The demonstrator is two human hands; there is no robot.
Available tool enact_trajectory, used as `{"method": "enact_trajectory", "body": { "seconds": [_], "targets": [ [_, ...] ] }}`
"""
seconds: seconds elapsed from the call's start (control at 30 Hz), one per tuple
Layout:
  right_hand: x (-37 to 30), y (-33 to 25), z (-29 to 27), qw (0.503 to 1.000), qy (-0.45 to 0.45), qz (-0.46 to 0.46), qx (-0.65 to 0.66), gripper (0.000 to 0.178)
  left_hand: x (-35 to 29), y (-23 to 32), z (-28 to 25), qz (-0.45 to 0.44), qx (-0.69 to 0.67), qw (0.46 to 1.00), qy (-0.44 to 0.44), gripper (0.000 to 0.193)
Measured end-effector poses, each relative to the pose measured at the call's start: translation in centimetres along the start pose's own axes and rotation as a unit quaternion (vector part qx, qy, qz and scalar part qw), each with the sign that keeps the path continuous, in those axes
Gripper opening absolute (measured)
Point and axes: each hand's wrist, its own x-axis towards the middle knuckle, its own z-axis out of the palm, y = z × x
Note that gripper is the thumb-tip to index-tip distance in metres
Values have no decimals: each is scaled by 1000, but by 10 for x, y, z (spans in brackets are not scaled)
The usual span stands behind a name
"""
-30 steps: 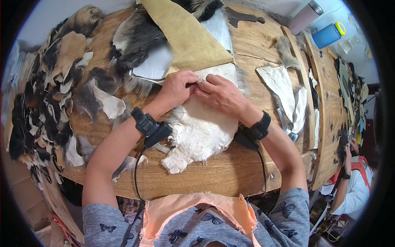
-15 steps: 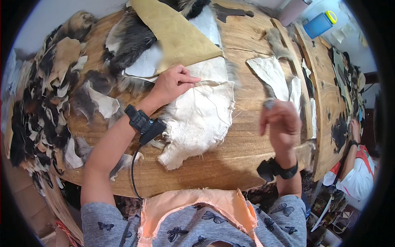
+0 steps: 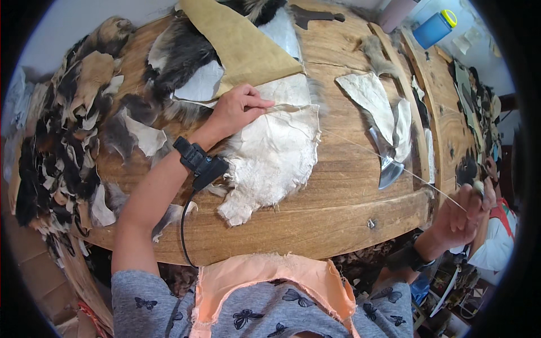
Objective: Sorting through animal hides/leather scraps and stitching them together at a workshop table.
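Observation:
My left hand point(image 3: 239, 111) pinches the edges of two fur pelts together at a seam, skin side up. The nearer pelt point(image 3: 274, 160) is whitish, with a ragged lower end. Beyond the seam lies the other pelt point(image 3: 287, 91), partly under a tan, pointed sheet point(image 3: 256, 62). A pale thread point(image 3: 414, 176) stretches taut from the right end of the seam to my right hand point(image 3: 457, 214), which is raised past the table's right front with closed fingers. A light-coloured band sits on one of its fingers. No needle can be made out.
A curved-blade knife point(image 3: 390, 172) lies beside white hide pieces point(image 3: 369, 104) at right. Fur scraps point(image 3: 62, 146) heap up at left. Wooden strips point(image 3: 417, 112) cross the right side, near a blue jar point(image 3: 434, 31) with a yellow lid. Another person point(image 3: 496, 248) works at far right.
My right hand has swung outward to the right and drawn the thread out straight, uncovering the curved-blade knife. My left hand keeps its pinch at the seam.

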Motion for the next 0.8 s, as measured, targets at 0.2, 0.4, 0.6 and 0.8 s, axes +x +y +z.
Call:
{"method": "enact_trajectory", "body": {
  "seconds": [0.2, 0.4, 0.6, 0.8],
  "targets": [
    [-14, 1, 6, 990, 25, 83, -112, 22, 3, 4, 5, 12, -8, 1000, -2, 24],
    [-14, 113, 10, 840, -149, 258, -454, 16, -5, -2, 1, 43, 5, 999, 30, 22],
    [-36, 156, 24, 778, -257, 256, -514, 16, 0, 1, 2, 10, -14, 1000, 10, 24],
    [-41, 168, 44, 744, -189, 316, -558, 23, -1, 1, 2, 12, -10, 1000, 5, 25]
  ]
}}
